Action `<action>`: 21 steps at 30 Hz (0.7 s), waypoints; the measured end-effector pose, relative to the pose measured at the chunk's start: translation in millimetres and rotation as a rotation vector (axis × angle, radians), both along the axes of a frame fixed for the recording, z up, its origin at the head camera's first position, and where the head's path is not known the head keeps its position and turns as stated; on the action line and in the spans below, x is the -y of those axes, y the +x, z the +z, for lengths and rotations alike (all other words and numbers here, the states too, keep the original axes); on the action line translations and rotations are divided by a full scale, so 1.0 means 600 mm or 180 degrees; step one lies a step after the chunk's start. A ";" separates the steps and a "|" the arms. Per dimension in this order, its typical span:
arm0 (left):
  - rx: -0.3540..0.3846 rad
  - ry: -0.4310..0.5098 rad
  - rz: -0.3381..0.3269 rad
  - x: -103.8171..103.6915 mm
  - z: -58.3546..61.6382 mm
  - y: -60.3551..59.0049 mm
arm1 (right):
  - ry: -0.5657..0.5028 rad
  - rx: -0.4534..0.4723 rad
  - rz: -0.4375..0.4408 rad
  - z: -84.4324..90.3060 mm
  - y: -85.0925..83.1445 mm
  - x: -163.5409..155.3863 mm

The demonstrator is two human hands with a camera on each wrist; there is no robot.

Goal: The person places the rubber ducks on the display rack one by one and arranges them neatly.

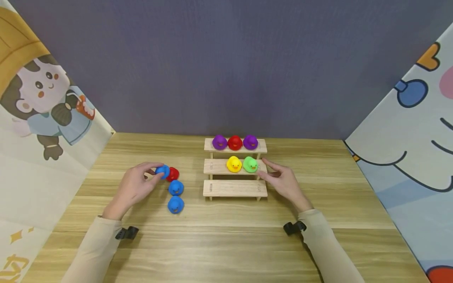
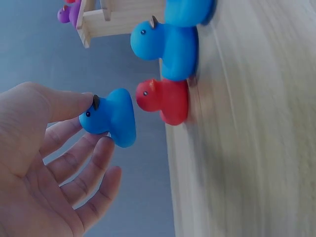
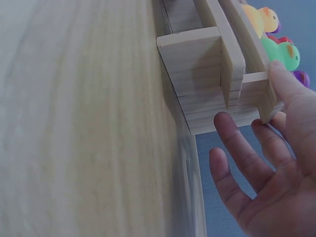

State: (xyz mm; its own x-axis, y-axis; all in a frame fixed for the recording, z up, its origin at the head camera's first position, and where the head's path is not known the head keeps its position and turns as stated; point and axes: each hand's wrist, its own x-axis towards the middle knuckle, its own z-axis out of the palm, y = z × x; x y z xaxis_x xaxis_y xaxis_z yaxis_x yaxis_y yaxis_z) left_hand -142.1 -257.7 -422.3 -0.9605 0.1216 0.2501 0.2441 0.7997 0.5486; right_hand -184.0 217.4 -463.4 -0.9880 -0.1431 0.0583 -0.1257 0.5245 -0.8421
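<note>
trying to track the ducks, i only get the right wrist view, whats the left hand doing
Observer: The left hand pinches a blue duck between thumb and fingers, beside a red duck on the table.
Operator: any more loose ducks
Observer: Two more blue ducks stand in a row nearer the person.
Operator: how full is the rack
Observer: The wooden stepped rack holds purple, red, purple on top, a yellow duck and a green duck on the middle step, none on the bottom. The right hand touches its right end.
</note>
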 end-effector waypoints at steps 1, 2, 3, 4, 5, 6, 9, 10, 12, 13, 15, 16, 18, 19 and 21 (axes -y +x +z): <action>-0.0006 0.0007 -0.0013 -0.003 0.001 0.000 | -0.0007 0.0008 -0.0002 0.001 0.000 0.001; -0.0011 0.0011 -0.0029 -0.005 0.003 -0.001 | -0.0013 0.0012 -0.0003 0.001 0.001 0.001; -0.0012 0.0017 -0.0039 -0.008 0.004 -0.001 | -0.0022 0.0012 -0.0005 0.002 0.001 0.001; -0.0013 0.0017 -0.0049 -0.010 0.005 -0.002 | -0.0036 0.0019 -0.0010 0.002 0.001 0.002; -0.0007 0.0018 -0.0061 -0.012 0.006 -0.003 | -0.0047 0.0021 -0.0008 0.002 0.001 0.002; -0.0001 0.0013 -0.0074 -0.014 0.007 -0.004 | -0.0059 0.0029 -0.0007 0.002 0.001 0.002; 0.0017 0.0010 -0.0106 -0.020 0.010 -0.006 | -0.0081 0.0042 -0.0001 0.001 0.000 0.001; 0.0023 0.0010 -0.0121 -0.022 0.011 -0.007 | -0.0086 0.0049 0.0000 0.000 0.000 0.001; 0.0036 0.0014 -0.0144 -0.025 0.013 -0.008 | -0.0088 0.0049 -0.0001 0.000 0.000 0.001; 0.0035 0.0022 -0.0161 -0.027 0.015 -0.008 | -0.0089 0.0047 -0.0004 -0.001 -0.001 0.001; 0.0039 0.0036 -0.0193 -0.031 0.017 -0.007 | -0.0101 0.0045 0.0000 0.000 -0.001 0.001; 0.0041 0.0043 -0.0204 -0.033 0.018 -0.007 | -0.0107 0.0047 -0.0004 0.000 -0.001 0.001; 0.0038 0.0043 -0.0229 -0.038 0.020 -0.007 | -0.0119 0.0055 0.0003 0.000 -0.001 0.001; 0.0026 0.0041 -0.0246 -0.041 0.021 -0.007 | -0.0118 0.0060 0.0007 0.000 -0.001 0.001; 0.0013 0.0031 -0.0262 -0.046 0.021 -0.007 | -0.0112 0.0067 0.0016 -0.001 -0.002 0.000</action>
State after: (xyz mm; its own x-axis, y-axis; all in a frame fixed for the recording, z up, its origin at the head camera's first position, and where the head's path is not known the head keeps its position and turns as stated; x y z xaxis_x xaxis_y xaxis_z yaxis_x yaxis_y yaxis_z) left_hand -146.5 -230.1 -409.4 -0.9484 0.1976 0.2478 0.3064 0.7717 0.5573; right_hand -185.0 217.2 -464.0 -0.9883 -0.1462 0.0426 -0.1102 0.4938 -0.8625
